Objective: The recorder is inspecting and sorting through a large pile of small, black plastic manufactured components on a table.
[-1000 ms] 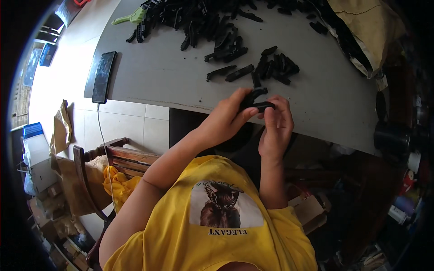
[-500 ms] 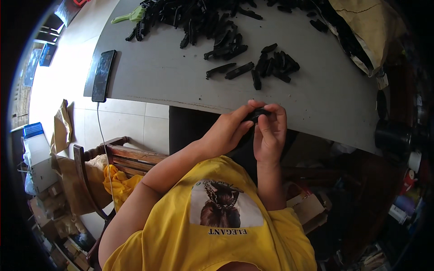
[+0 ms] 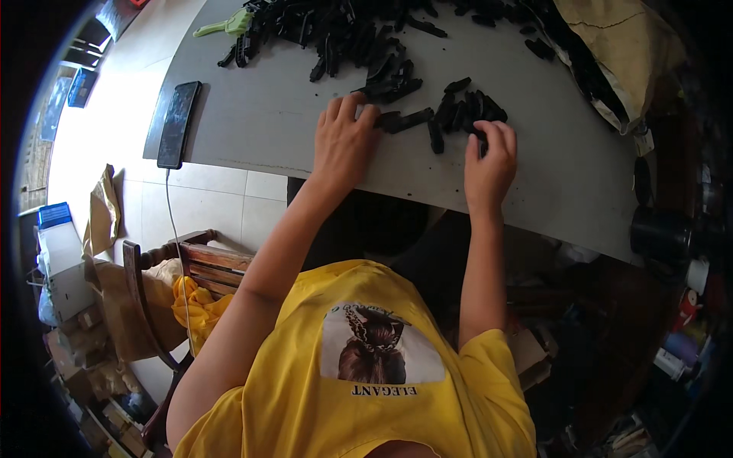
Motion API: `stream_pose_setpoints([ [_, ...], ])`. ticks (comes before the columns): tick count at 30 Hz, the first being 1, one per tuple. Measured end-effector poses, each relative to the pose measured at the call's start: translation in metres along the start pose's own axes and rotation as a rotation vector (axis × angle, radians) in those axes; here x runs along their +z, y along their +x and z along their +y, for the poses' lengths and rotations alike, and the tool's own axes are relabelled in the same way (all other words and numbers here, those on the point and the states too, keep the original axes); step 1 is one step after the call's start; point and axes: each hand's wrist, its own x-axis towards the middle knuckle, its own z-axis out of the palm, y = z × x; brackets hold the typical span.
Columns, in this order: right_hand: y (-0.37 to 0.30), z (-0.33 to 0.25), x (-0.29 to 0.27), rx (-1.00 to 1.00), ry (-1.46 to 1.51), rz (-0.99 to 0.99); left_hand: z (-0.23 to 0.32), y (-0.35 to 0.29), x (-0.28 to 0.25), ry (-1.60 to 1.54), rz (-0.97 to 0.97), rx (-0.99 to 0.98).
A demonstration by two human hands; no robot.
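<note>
My left hand (image 3: 346, 145) rests over the grey table with its fingers curled down on a slim black plastic part, mostly hidden beneath them. Beside its fingertips lies another black plastic part (image 3: 412, 120). At the near right edge of a small heap of similar black parts (image 3: 456, 114), my right hand (image 3: 492, 164) has thumb and fingers bent around a dark part (image 3: 482, 143). Only a little of that part shows. Farther back spreads a large pile of black plastic parts (image 3: 336, 42), with a light green tool-like object (image 3: 225, 26) at its left.
On the left of the grey table (image 3: 252, 114) lies a phone (image 3: 179, 126) with a white cable (image 3: 174, 221) hanging off the edge. A brown paper sack (image 3: 611, 46) stands at the far right. A wooden chair (image 3: 217, 267) with yellow cloth is at the lower left.
Both hands were together at the table's near edge around a black part. They have separated and moved forward, the left to a loose part, the right to the small heap.
</note>
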Motion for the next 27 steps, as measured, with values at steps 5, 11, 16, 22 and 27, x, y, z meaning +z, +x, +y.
stream_pose_setpoints([
  [5, 0.004, 0.009, 0.001, 0.000, -0.410, -0.202, -0.005, -0.003, -0.013, -0.396, -0.212, -0.194],
  [11, -0.022, -0.008, -0.017, 0.250, 0.416, -0.261, 0.015, -0.016, -0.011, -1.403, -0.194, -0.333],
  [16, -0.040, -0.051, -0.029, 0.552, 1.190, -0.245, 0.031, -0.018, -0.020, -1.581, -0.411, -0.384],
  [22, -0.047, -0.060, -0.028, 0.503, 1.163, -0.135, 0.047, -0.016, -0.040, -0.991, -0.460, -0.163],
  [27, -0.056, -0.054, -0.020, 0.266, 0.934, -0.073, 0.057, -0.021, -0.040, -0.910, -0.470, -0.090],
])
